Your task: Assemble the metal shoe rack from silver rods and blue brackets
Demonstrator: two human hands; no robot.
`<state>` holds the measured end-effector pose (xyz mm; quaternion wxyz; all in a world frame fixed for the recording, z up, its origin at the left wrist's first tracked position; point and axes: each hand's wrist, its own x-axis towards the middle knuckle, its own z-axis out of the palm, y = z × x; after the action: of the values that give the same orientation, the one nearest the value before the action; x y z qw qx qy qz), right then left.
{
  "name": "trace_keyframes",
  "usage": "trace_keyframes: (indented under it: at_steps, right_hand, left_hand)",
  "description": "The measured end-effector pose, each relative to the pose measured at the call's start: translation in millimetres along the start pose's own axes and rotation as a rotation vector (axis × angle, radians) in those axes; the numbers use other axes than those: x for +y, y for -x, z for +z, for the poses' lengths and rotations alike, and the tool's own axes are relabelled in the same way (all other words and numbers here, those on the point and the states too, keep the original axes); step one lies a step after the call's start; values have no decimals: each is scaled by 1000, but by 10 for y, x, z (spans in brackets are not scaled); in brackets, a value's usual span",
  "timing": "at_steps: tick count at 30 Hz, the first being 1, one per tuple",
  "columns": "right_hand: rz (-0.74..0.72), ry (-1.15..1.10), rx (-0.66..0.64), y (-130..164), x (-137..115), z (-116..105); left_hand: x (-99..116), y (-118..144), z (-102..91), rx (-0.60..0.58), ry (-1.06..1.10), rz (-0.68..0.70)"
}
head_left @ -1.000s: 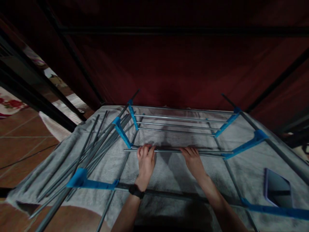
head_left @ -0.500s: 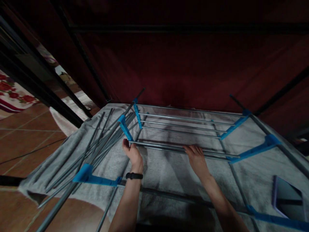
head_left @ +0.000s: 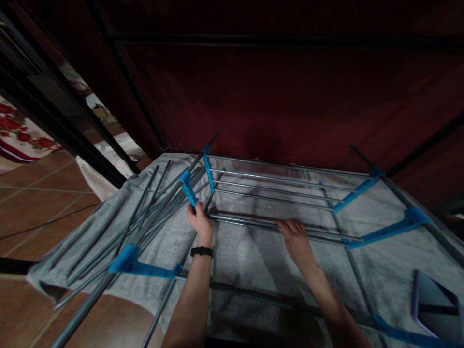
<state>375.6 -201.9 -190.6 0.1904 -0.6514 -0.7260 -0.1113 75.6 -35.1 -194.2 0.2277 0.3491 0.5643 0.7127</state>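
A rack of grey metal tubes and blue plastic brackets lies on a grey cloth. My left hand [head_left: 199, 221], with a black band on the wrist, is closed around the lower end of a blue bracket [head_left: 187, 186], next to the left ends of two near-parallel metal tubes. My right hand [head_left: 295, 238] rests with bent fingers over the upper metal tube [head_left: 250, 220], right of its middle. That tube's right end reaches another blue bracket [head_left: 387, 229]. Behind, several thinner tubes [head_left: 275, 179] span a farther bracket pair. My left fingers partly hide the bracket's tip.
Several loose tubes [head_left: 119, 237] lie in a pile on the grey cloth [head_left: 235, 261] at left. A near blue bracket [head_left: 145, 268] sits by my left forearm. A tablet or phone [head_left: 437, 304] lies at right. Dark red fabric [head_left: 261, 106] hangs behind, with black posts at left.
My left hand has shifted slightly up from the tube's left end onto the bracket's lower end. My right hand stays on the tube. The view has moved slightly.
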Motion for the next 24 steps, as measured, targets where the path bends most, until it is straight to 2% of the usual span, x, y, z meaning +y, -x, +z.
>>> trace_keyframes:
  at_steps: [3,9,16,24]
  right_hand:
    - [0,-6,-3,-12,1,-17]
    - [2,1,7,-26,5,-35]
    - [-4,-11,3,-17,31,-7]
    - [-9,-15,-18,-24,39,-28]
  left_hand:
    - [-2,-37,32,-27,-50,28]
    - [-35,-124,50,-26,-90,-82]
    - [-49,-226,-1,-132,-117,-138]
    - [-42,-236,61,-97,-67,-198]
